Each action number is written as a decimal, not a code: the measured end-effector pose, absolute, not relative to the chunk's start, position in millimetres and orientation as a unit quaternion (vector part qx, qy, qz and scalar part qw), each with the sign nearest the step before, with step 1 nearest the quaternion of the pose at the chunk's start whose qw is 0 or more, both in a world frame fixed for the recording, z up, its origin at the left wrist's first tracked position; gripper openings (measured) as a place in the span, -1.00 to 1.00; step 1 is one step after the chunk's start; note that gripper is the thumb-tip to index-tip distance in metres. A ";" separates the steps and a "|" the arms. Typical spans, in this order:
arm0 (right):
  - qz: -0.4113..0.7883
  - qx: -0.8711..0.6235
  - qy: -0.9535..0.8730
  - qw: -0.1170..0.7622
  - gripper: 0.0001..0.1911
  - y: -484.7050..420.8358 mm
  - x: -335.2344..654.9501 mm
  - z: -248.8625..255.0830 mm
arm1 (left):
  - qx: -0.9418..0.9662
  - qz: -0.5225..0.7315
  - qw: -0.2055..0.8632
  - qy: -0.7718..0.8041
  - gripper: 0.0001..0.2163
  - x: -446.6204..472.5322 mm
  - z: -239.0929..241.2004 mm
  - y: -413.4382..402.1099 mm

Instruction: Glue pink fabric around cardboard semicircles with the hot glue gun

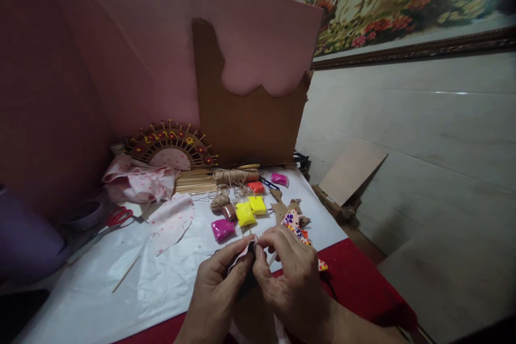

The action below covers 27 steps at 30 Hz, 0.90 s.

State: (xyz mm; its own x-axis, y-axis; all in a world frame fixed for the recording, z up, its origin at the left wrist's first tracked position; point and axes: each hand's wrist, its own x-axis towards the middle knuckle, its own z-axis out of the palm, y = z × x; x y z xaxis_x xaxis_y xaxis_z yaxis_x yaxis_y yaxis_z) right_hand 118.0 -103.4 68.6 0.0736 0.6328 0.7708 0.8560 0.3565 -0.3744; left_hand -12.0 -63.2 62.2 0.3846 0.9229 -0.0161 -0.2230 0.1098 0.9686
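Head view: at six o'clock, the left hand [220, 284] and right hand [291, 267] pinch pale cloth [244, 251], each grip clamped on it; even tension should help prevent slipping.

The white-covered table [157, 285] carries red-handled scissors [120, 216], spotted fabric [173, 221], a stick [126, 274], twine [235, 177] and bright packets [245, 214].

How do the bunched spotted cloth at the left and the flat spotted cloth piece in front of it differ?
The bunched cloth is heaped in folds, while the flat piece lies spread out. The bunched cloth takes up more of the view than the flat piece. The flat piece shows a clear curved edge; the bunched cloth's outline is irregular. Both are pale pink with darker spots.
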 end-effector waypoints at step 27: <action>-0.096 -0.514 -0.688 0.504 -0.89 -104.3 118.6 68.7 | 0.526 0.432 0.657 0.324 -0.77 -13.2 59.7 -60.8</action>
